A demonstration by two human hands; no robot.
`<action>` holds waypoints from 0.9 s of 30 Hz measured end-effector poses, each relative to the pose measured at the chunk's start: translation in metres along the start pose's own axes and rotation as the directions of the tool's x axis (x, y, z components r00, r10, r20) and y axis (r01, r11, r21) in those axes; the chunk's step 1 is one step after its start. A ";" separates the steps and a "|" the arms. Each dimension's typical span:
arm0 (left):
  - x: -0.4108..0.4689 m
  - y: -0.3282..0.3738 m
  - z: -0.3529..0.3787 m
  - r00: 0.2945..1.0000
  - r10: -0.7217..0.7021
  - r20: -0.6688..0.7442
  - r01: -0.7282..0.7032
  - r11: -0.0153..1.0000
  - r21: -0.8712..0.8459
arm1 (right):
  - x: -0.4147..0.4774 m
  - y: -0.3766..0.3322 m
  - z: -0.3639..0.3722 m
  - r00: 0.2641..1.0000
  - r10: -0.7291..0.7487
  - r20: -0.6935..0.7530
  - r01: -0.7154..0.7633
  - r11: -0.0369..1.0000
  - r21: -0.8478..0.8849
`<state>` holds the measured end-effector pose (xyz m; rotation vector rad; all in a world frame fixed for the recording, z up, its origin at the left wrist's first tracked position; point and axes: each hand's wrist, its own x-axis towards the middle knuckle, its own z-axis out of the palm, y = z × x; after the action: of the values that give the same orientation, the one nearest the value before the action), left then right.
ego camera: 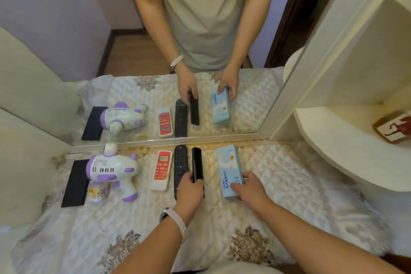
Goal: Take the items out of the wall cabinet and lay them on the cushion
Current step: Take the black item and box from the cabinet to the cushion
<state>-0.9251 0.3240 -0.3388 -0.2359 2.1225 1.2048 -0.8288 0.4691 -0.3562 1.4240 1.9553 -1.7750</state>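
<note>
L hand (190, 191) grips blk bar (196, 162), R hand (249, 191) box (229, 167).

Head camera looks forward-down, seemingly close over the cushion (278, 173).

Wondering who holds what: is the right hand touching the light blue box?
Touching. The head view shows the right hand gripping the near end of the light blue box, thumb on top, fingers round its side.

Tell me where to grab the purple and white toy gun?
Probably its handle, from the near side. The toy gun lies flat on the cushion with the handle pointing back toward you, nozzle toward the mirror.
</note>
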 end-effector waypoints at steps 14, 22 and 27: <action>0.048 -0.006 0.009 0.987 0.097 0.131 -0.123 0.970 0.209 | 0.038 -0.014 0.029 0.998 -0.045 -0.038 0.029 0.936 -0.350; 0.033 0.002 -0.001 0.976 0.184 0.116 -0.212 0.921 0.326 | 0.040 -0.023 0.008 0.957 -0.282 0.075 0.237 0.600 -0.764; 0.012 0.009 -0.017 0.901 0.426 0.083 -0.406 0.761 0.506 | 0.037 -0.033 -0.006 0.859 -0.446 0.253 0.430 0.358 -0.829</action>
<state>-0.9464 0.3165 -0.3345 0.4881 2.5213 0.8030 -0.8689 0.4985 -0.3553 0.5418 2.7766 -0.5110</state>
